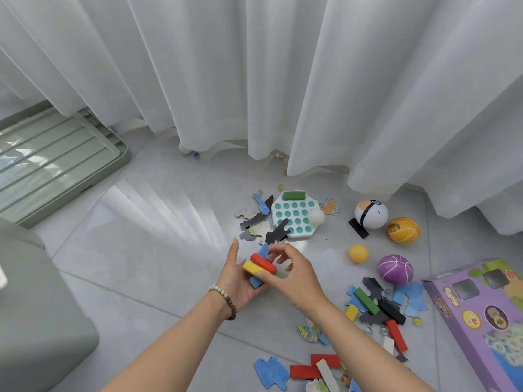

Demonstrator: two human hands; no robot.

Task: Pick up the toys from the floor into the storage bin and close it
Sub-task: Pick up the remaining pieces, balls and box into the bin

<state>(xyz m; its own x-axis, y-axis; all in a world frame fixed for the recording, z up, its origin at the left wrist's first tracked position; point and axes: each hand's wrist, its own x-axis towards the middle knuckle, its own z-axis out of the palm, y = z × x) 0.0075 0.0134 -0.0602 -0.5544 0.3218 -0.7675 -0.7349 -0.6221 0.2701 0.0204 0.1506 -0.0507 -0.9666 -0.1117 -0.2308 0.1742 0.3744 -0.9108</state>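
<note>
My left hand point(236, 281) cradles a small stack above the floor: a red block point(263, 263), a yellow block point(252, 267) and blue puzzle pieces point(257, 282). My right hand point(291, 271) pinches the stack from the right, thumb on the yellow block. The grey-green storage bin point(34, 312) stands at the left edge, its lid point(53, 162) lying flat on the floor behind it. Toys lie scattered to the right: a white and teal pop board point(295, 215), more blocks point(376, 309), puzzle pieces point(271, 372).
A white round toy point(370, 214), an orange ball point(403, 230), a small yellow ball point(358, 253) and a purple ball point(395, 269) sit at the right. A purple cardboard box point(481, 312) lies at the lower right. White curtains point(254, 80) hang behind, marbles at their hem.
</note>
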